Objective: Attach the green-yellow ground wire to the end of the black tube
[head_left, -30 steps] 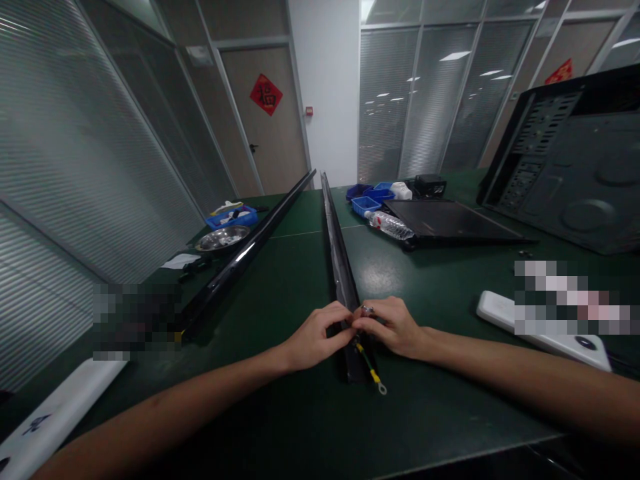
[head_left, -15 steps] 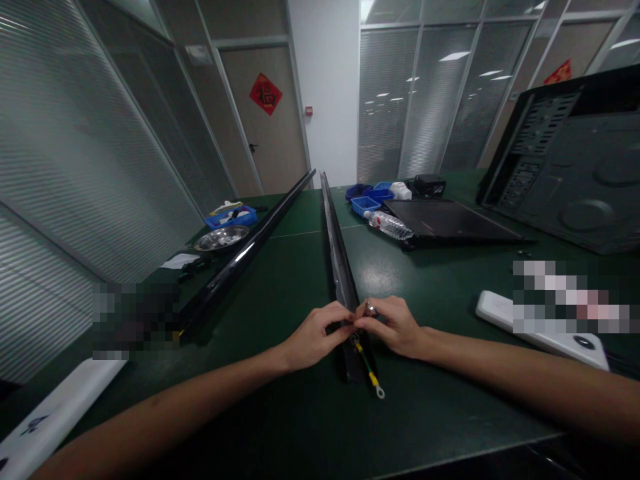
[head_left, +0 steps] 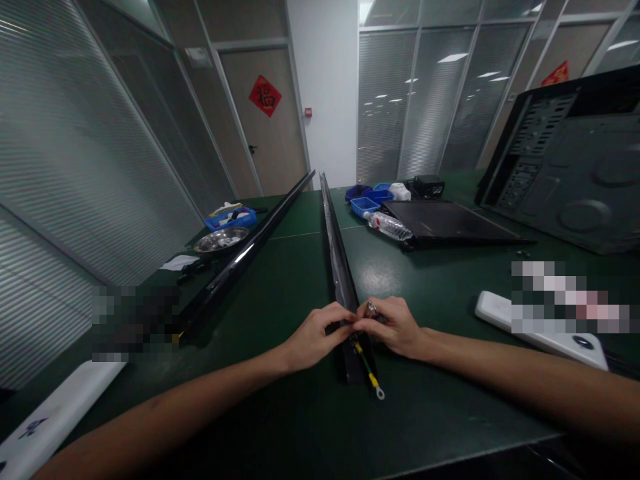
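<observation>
A long black strip (head_left: 339,257) lies lengthwise on the green table. Over its near end, my left hand (head_left: 319,335) and my right hand (head_left: 393,327) meet with fingertips pinched together. What the fingertips grip is too small and hidden to make out. From just under them a yellow-green wire (head_left: 369,368) comes out toward me, ending in a metal ring terminal (head_left: 381,394). A ring-like metal piece (head_left: 371,310) shows at my right index finger.
Another long black strip (head_left: 245,255) lies to the left, beside a metal bowl (head_left: 223,239) and a blue basket (head_left: 231,218). On the right are a plastic bottle (head_left: 387,225), a dark flat panel (head_left: 450,221), a white device (head_left: 540,330) and a large black case (head_left: 565,160).
</observation>
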### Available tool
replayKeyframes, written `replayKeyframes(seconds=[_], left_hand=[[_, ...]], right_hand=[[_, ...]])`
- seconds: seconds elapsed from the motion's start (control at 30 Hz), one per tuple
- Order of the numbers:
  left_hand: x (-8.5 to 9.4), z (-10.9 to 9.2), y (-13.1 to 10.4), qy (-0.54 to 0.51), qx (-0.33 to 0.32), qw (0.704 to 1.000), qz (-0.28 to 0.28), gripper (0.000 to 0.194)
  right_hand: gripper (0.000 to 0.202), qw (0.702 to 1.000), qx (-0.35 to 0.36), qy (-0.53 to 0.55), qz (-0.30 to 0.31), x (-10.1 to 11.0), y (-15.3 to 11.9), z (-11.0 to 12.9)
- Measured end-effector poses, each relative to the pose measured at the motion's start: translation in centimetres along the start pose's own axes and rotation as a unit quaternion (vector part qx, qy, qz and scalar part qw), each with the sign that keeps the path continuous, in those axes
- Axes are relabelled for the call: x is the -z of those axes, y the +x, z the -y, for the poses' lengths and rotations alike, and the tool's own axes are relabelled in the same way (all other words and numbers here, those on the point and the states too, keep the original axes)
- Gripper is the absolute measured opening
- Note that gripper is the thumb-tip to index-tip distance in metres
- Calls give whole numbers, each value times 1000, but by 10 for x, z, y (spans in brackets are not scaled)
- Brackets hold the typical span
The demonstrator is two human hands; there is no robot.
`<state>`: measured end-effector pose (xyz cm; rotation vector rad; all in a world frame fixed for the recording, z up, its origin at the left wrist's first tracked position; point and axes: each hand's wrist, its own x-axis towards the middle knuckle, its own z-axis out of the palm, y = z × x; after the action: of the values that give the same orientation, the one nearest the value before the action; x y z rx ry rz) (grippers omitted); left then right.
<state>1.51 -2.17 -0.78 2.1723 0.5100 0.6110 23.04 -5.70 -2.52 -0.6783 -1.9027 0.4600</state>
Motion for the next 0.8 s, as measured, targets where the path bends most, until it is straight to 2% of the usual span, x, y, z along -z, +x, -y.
replayKeyframes(seconds=[0.27,0.8], left_hand=[[0,3,1,21,11,1000,9,25],[1,-1,-1,18,7,1000,19,19]], right_hand=[[37,1000,2,-17,2,0,-1,-1],[33,999,-4,3,32,1,1,2]])
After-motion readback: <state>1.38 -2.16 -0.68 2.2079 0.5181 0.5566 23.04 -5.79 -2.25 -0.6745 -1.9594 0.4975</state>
